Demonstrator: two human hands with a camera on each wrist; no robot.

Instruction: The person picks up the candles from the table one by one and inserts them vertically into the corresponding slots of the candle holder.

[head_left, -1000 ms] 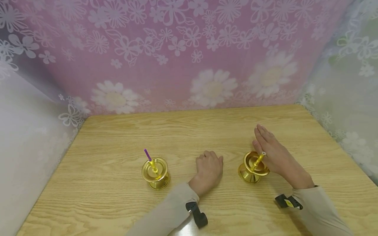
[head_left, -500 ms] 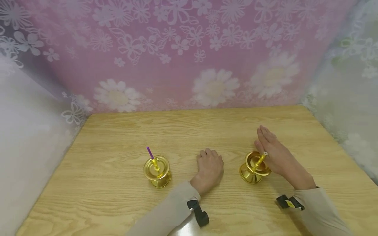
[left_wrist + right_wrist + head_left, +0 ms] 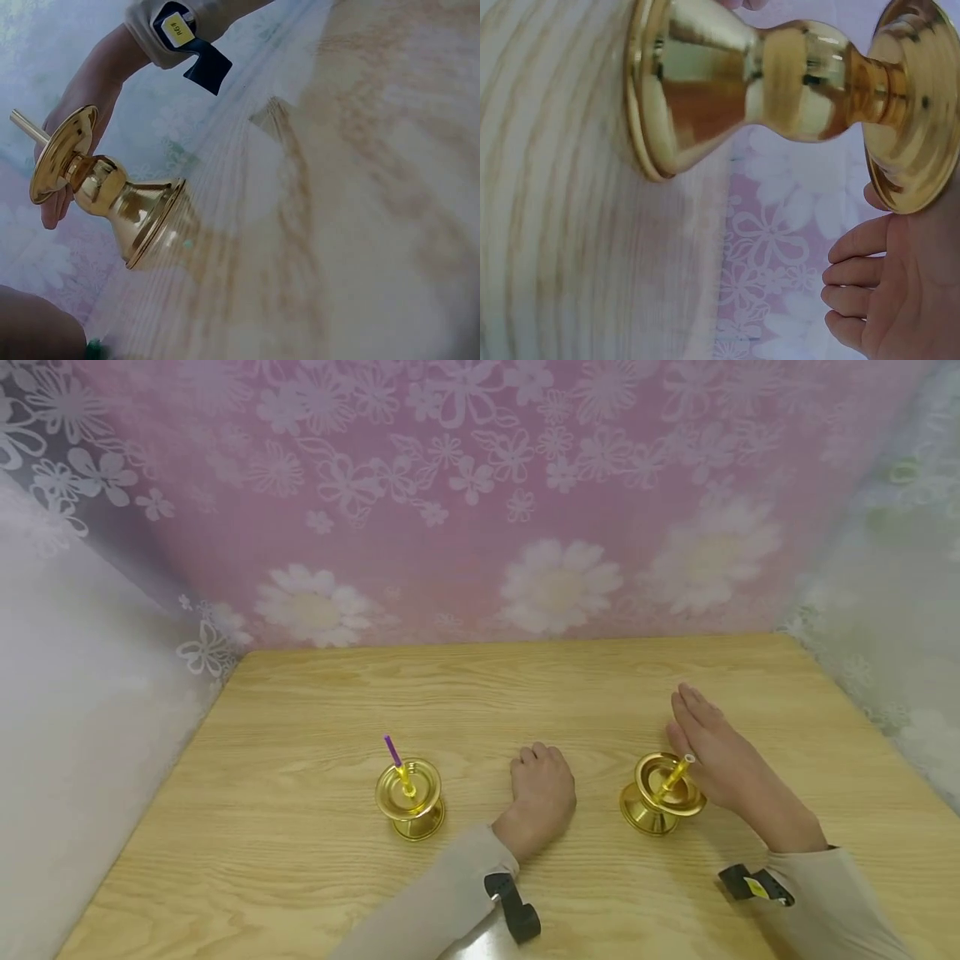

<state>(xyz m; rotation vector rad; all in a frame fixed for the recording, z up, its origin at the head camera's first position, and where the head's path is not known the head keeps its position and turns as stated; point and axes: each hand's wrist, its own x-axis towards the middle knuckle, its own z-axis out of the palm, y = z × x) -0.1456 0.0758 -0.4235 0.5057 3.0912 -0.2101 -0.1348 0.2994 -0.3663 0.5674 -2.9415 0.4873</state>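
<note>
In the head view, a gold candlestick (image 3: 412, 793) stands upright on the left of the table, a thin purple stick (image 3: 393, 750) in its yellow centre holder. Right of it my left hand (image 3: 543, 789) rests on the wood, back up, fingers loosely curled; its underside is hidden. A second gold candlestick (image 3: 660, 797) stands further right, with a gold tube (image 3: 677, 775) rising from its dish. My right hand (image 3: 723, 764) is held beside that dish, fingers straight and together. The right wrist view shows its palm (image 3: 915, 292) facing the candlestick; whether they touch, I cannot tell.
The light wooden table (image 3: 315, 877) meets a pink flowered backdrop (image 3: 450, 568) at its far edge. Pale flowered sheets hang on both sides. A small green thing (image 3: 94, 349) shows beside the left hand in the left wrist view.
The head view has shifted, so everything sits slightly further right. My left hand has turned a little, its thumb now less visible. The candlesticks and right hand keep their places on the table.
</note>
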